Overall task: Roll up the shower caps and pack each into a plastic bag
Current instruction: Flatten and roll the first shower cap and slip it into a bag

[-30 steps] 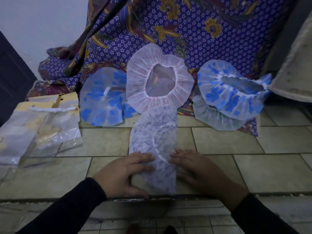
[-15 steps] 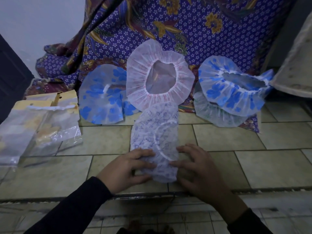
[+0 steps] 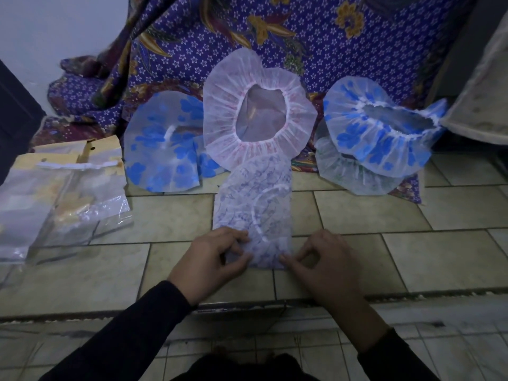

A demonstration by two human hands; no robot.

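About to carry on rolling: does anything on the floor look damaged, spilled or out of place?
Nothing stands out. The folded cap lies flat and straight on the tiles, its near end pinched by the left hand and right hand. The other caps lean against the cloth, and the bags lie stacked at left.

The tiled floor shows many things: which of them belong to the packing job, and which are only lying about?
Belong to the job:
- folded cap, pinched by left hand and right hand
- pink-white cap
- blue-flowered caps
- plastic bags

Only lying about:
- purple patterned cloth
- pale cushion edge
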